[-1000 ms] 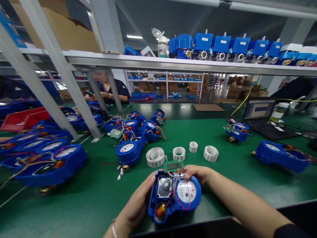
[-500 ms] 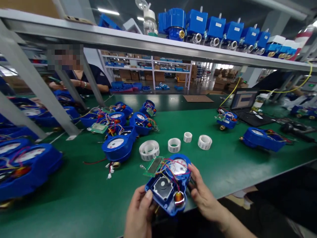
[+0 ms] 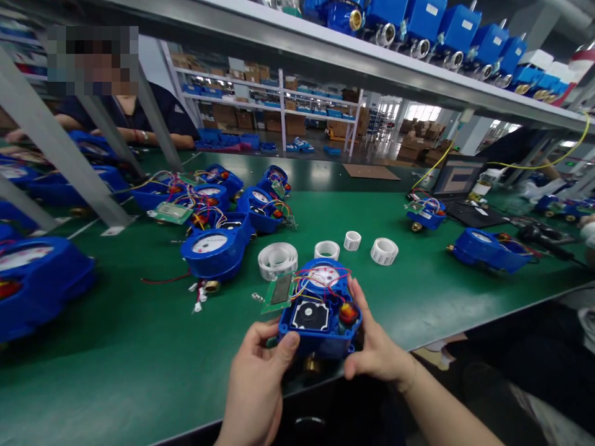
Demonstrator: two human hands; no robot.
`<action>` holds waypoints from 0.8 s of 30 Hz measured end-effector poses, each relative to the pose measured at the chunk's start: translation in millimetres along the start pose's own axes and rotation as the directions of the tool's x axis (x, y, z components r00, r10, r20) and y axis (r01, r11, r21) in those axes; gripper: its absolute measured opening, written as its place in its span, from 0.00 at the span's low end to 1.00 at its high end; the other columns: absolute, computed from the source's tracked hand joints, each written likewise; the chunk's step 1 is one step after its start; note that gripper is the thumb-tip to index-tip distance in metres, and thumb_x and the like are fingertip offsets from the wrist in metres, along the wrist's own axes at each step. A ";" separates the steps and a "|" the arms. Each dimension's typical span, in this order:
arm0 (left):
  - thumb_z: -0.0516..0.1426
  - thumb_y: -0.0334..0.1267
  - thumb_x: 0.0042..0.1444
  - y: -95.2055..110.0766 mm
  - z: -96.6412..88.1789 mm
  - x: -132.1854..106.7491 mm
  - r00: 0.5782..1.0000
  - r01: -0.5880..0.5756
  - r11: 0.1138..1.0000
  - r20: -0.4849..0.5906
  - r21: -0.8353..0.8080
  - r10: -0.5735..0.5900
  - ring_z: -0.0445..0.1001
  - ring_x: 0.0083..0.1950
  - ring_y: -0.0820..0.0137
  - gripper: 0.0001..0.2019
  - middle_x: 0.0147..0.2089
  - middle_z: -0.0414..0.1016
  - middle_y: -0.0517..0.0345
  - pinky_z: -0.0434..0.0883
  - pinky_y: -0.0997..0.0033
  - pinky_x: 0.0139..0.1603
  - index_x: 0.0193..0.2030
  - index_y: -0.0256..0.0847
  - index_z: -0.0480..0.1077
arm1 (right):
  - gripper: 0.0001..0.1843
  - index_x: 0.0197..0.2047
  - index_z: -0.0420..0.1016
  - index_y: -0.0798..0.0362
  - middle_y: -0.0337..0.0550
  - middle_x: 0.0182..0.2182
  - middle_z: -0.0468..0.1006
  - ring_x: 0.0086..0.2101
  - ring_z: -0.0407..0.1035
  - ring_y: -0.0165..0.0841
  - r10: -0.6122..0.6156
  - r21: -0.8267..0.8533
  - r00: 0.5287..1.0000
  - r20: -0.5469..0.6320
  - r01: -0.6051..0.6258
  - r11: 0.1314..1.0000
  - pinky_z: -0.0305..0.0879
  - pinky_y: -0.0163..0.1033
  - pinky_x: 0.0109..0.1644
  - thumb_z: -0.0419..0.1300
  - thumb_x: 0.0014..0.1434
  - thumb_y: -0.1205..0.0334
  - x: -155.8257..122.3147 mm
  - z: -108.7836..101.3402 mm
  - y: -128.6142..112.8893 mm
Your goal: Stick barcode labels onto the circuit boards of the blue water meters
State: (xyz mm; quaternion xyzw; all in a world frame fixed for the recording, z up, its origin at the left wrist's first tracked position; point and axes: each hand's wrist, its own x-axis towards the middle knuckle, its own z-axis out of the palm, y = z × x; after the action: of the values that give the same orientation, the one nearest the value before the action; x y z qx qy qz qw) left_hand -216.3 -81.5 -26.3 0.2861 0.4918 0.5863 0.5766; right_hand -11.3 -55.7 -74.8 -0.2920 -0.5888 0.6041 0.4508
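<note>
Between my hands is a blue water meter (image 3: 320, 334) with its housing uncovered, at the bench's near edge. My left hand (image 3: 260, 371) grips its near left corner, thumb on top. Along its right side, my right hand (image 3: 376, 341) closes with fingers against the wall. A white dial, a black square module (image 3: 310, 316) and a round orange-red part (image 3: 348, 313) show inside. A green circuit board (image 3: 280, 292) with a display hangs off the left side on thin coloured wires. Below the housing a brass fitting (image 3: 312, 364) pokes out.
Several label rolls (image 3: 277, 260) stand just beyond the meter. More open blue meters (image 3: 211, 251) crowd the left; two sit at right before a laptop (image 3: 458, 179). A shelf (image 3: 297, 37) with metal posts spans above. Another person (image 3: 134, 114) sits across the bench.
The meter has tipped, so its near wall and brass fitting now show more. Both hands have kept hold of it. The view has dipped, and the co-worker's arms have shifted.
</note>
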 end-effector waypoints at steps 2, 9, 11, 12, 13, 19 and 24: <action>0.72 0.49 0.40 -4.5 1.2 -0.7 1.000 0.002 1.000 0.004 0.010 -0.002 0.77 0.42 0.68 0.24 0.41 0.76 0.61 0.74 0.72 0.44 0.36 0.42 0.67 | 0.74 0.72 0.20 0.34 0.41 0.74 0.22 0.72 0.32 0.42 -0.037 0.002 0.999 -0.008 0.037 0.999 0.37 0.55 0.72 0.76 0.43 0.47 2.1 0.4 2.3; 0.73 0.48 0.39 -12.5 -9.5 -7.0 0.995 0.033 0.998 0.090 0.051 -0.038 0.79 0.47 0.59 0.27 0.48 0.78 0.50 0.75 0.65 0.48 0.43 0.43 0.68 | 0.74 0.71 0.17 0.35 0.46 0.75 0.29 0.72 0.36 0.44 0.122 -0.103 0.989 0.089 -0.112 0.988 0.37 0.56 0.72 0.76 0.46 0.58 0.2 -18.3 -16.1; 0.72 0.53 0.39 -9.3 -16.1 -3.2 0.995 0.027 0.998 0.099 0.056 -0.032 0.77 0.51 0.55 0.34 0.51 0.78 0.48 0.74 0.61 0.53 0.50 0.44 0.67 | 0.78 0.71 0.15 0.37 0.50 0.74 0.29 0.72 0.34 0.46 0.154 -0.128 0.985 0.080 -0.143 0.982 0.34 0.57 0.72 0.77 0.41 0.51 -2.3 -24.3 -23.2; 0.71 0.55 0.39 -7.0 -19.4 0.2 0.995 0.028 0.997 0.091 0.069 -0.034 0.76 0.54 0.54 0.37 0.54 0.77 0.47 0.72 0.60 0.56 0.54 0.45 0.66 | 0.80 0.72 0.16 0.38 0.52 0.74 0.29 0.72 0.32 0.47 0.154 -0.137 0.986 0.062 -0.144 0.980 0.32 0.58 0.72 0.77 0.39 0.47 -3.3 -26.6 -26.7; 0.71 0.56 0.39 -4.5 -22.4 4.3 0.996 0.033 0.996 0.078 0.086 -0.040 0.75 0.56 0.53 0.39 0.57 0.75 0.47 0.71 0.60 0.58 0.57 0.45 0.65 | 0.80 0.72 0.16 0.38 0.53 0.74 0.31 0.72 0.32 0.47 0.146 -0.155 0.989 0.032 -0.139 0.978 0.30 0.59 0.72 0.76 0.37 0.43 -4.0 -28.1 -30.8; 0.68 0.52 0.46 6.6 -27.2 22.3 0.988 -0.029 0.988 0.152 0.149 0.006 0.72 0.60 0.54 0.32 0.57 0.77 0.51 0.69 0.64 0.61 0.57 0.44 0.70 | 0.72 0.73 0.25 0.33 0.46 0.74 0.40 0.72 0.31 0.51 -0.089 -0.445 0.995 -0.039 0.063 0.893 0.25 0.65 0.71 0.74 0.40 0.40 14.9 -11.1 -79.9; 0.67 0.51 0.49 2.6 -29.8 21.3 0.990 -0.062 0.983 0.136 0.173 0.038 0.72 0.60 0.54 0.30 0.58 0.76 0.53 0.69 0.64 0.60 0.58 0.45 0.71 | 0.58 0.73 0.43 0.40 0.50 0.66 0.61 0.65 0.55 0.52 -0.189 -0.648 0.923 0.334 0.371 0.665 0.48 0.62 0.68 0.73 0.49 0.57 80.7 32.6 -113.5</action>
State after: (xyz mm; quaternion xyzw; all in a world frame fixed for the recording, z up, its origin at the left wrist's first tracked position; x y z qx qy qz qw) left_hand -247.8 -68.1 -39.4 0.3865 0.4952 0.5346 0.5654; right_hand -51.4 -9.9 54.6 -0.2714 -0.8606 0.2885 0.3200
